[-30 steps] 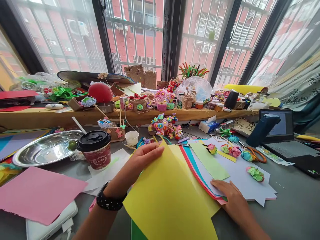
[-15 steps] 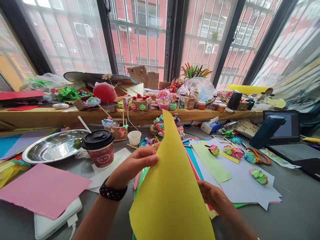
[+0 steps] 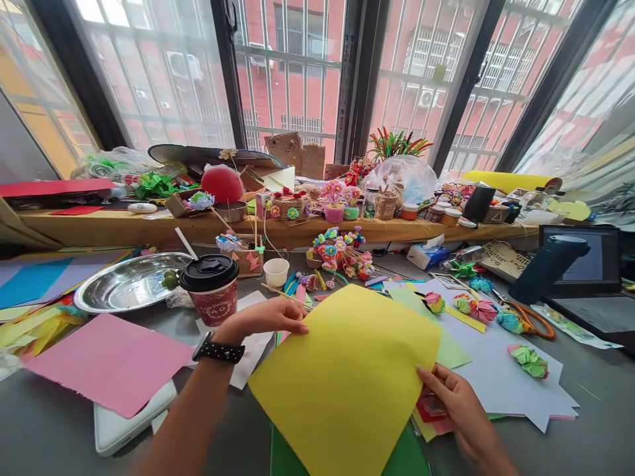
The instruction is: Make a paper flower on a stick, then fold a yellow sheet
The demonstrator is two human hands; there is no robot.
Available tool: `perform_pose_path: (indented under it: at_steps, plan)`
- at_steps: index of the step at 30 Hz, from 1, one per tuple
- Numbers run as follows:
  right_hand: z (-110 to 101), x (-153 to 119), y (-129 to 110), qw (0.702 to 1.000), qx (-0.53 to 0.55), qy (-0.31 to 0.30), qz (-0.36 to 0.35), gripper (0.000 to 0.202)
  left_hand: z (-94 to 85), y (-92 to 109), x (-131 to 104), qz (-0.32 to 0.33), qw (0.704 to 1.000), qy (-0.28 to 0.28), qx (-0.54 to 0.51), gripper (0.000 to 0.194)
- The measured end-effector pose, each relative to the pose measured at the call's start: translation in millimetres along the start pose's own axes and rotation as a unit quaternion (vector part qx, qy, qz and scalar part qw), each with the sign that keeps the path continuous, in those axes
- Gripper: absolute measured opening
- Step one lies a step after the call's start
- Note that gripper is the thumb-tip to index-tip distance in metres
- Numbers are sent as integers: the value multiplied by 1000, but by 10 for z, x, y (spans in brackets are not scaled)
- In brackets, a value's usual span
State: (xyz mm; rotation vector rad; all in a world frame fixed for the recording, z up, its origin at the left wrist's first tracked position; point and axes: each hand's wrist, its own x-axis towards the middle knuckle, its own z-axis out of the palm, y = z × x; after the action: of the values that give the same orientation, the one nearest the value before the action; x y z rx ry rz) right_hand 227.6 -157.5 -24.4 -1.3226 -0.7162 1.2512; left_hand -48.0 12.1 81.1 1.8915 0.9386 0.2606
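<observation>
A sheet of yellow paper point(image 3: 347, 377) is held up in front of me, one corner pointing away and its surface slightly curved. My left hand point(image 3: 278, 316) pinches its left edge between thumb and fingers. On the opposite edge, my right hand point(image 3: 454, 396) grips the paper the same way. Below the sheet, part of a green sheet point(image 3: 288, 453) shows. Small red and yellow paper pieces point(image 3: 429, 420) lie beside my right hand, partly covered by it.
Left of me are a pink sheet point(image 3: 116, 363) on a white power bank point(image 3: 133, 420), a lidded cup point(image 3: 211, 294) and a metal tray point(image 3: 106, 304). To the right, crumpled paper flowers point(image 3: 528, 361) and orange-handled scissors point(image 3: 540, 324) lie near a dark bottle point(image 3: 546, 271) and a laptop point(image 3: 590, 261).
The yellow paper has gone from bent and nearly edge-on to spread out and lower. My right hand has moved from beside the paper onto its right edge.
</observation>
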Motion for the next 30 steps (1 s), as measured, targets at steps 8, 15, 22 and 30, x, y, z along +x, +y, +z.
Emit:
perform_pose_path:
  at_steps: [8,15,22,30]
  plan:
    - [-43,-23,40,999,35,32,12,24,51,-213,200,-93,977,-74,177,23]
    - [-96,12,-56,998,38,53,12,31,136,-262,291,-102,972,-82,194,26]
    - [-53,13,-179,998,31,52,-29,26,216,-295,339,-41,988,-66,132,27]
    - [134,-13,-485,993,90,-4,-70,21,371,-374,437,-33,999,26,-7,34]
